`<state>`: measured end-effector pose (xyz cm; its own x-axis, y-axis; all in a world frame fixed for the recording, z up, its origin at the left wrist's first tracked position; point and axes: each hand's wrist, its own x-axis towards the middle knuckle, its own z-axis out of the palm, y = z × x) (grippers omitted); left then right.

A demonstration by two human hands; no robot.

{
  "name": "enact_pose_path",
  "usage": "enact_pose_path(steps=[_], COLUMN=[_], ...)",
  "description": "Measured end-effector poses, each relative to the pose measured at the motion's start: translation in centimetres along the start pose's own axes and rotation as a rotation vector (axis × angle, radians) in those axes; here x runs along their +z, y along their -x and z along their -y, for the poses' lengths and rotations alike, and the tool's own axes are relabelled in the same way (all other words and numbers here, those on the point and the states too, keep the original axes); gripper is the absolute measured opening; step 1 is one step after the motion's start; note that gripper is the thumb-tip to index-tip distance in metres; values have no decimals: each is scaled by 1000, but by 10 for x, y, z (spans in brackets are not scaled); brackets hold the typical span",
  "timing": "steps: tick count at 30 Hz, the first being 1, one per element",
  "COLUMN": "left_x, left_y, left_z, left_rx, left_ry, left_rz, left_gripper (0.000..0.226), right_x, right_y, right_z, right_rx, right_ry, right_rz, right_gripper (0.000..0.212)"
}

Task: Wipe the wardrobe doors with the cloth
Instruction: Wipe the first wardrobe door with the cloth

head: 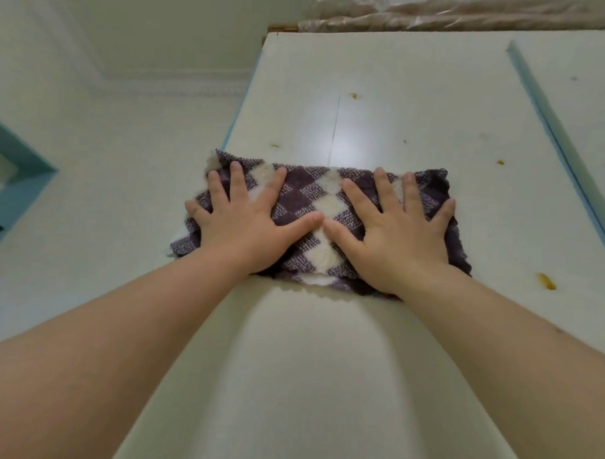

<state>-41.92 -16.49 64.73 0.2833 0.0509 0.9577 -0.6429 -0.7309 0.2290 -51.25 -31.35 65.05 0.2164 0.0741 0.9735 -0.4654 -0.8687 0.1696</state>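
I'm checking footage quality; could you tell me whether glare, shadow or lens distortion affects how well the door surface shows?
Head view: a bright glare patch sits on the wardrobe door just above the cloth; soft arm shadows darken the door below it; wide-angle distortion bows the forearms and door edges; brownish stains remain readable.
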Motion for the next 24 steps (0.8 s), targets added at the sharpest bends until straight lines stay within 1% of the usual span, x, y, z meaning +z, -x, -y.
enact_pose_path(steps=[8, 12, 17, 24], left_x=[-13, -21, -30, -32], left_y=[-79, -111, -140, -162], left_z=[-8, -16, -22, -25], left_rx=[29, 38, 39, 72], left_ry=[3, 15, 24, 29], left_rz=[-67, -78, -79, -81], left_gripper=[87, 88, 86, 86], right_x=[-10, -17, -23, -28], right_y=[-78, -112, -145, -168], right_z=[0, 0, -1, -5], right_rx=[44, 87, 109, 143], right_ry=[-6, -21, -37, -59], right_rz=[-40, -35, -36, -39], right_gripper=[67, 66, 66, 63])
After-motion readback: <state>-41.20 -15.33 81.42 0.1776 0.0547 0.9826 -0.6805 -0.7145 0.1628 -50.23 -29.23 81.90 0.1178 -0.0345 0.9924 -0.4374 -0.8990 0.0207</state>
